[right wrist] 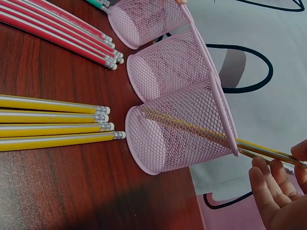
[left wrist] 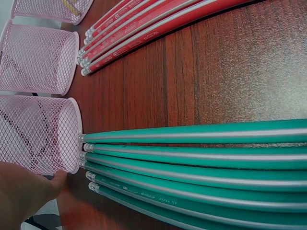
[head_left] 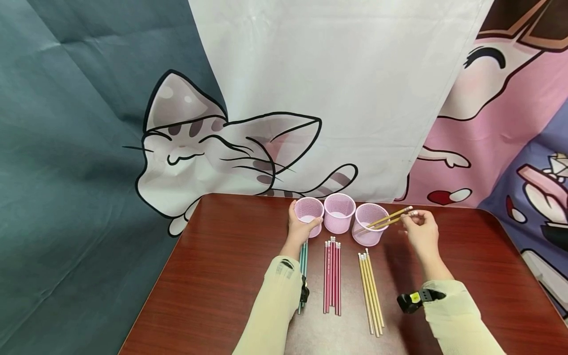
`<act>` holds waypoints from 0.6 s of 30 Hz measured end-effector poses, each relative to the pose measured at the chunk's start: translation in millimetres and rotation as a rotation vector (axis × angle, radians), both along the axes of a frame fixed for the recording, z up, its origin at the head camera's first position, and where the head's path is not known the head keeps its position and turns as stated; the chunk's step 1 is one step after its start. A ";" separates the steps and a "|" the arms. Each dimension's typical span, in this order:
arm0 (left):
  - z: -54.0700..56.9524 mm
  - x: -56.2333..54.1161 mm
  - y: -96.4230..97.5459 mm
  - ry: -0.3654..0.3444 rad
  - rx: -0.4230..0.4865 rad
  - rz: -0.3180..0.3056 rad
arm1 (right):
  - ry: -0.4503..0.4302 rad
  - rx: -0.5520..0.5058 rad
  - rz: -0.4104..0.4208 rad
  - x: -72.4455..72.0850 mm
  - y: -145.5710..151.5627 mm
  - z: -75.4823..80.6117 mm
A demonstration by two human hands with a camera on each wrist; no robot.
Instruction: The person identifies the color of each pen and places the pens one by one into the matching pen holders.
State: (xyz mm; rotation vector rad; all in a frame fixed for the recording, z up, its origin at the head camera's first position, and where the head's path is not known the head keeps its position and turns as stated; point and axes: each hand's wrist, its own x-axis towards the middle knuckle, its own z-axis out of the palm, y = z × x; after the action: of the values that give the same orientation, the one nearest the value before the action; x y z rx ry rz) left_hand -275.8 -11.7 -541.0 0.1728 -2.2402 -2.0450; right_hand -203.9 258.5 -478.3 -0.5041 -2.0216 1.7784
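My left hand (head_left: 298, 229) grips the left pink mesh cup (head_left: 316, 231), thumb at the near side by the rim. With my right hand (head_left: 422, 236) I pinch two yellow pencils (right wrist: 261, 151) near their eraser ends; they lean inside the right mesh cup (head_left: 368, 239), lower ends down near its base. The middle mesh cup (head_left: 338, 225) stands between these two, with no pencils in it. In front of the right cup lie several yellow pencils (head_left: 371, 291), erasers toward it.
Several red pencils (head_left: 332, 276) lie before the middle cup. Several teal pencils (left wrist: 192, 153) lie before the left cup, partly under my left forearm in the head view. The brown table (head_left: 213, 276) ends just behind the cups, against a printed cloth (head_left: 355, 98).
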 end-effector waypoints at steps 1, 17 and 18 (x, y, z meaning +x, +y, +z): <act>0.1 0.1 -0.2 0.000 0.001 0.000 | 0.004 -0.006 0.004 -0.5 0.3 -0.8; -1.9 0.1 -0.4 -0.010 0.001 0.011 | -0.031 -0.123 0.026 -28.8 35.2 -63.2; -2.1 -0.3 -0.4 -0.009 0.001 0.011 | -0.005 -0.143 0.031 -36.6 44.6 -81.0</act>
State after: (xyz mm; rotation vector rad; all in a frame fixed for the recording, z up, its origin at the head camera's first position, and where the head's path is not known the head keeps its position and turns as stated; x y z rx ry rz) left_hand -276.1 -12.1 -543.2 0.1943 -2.2377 -2.0444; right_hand -240.5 303.1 -559.3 -0.5233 -1.9241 1.9518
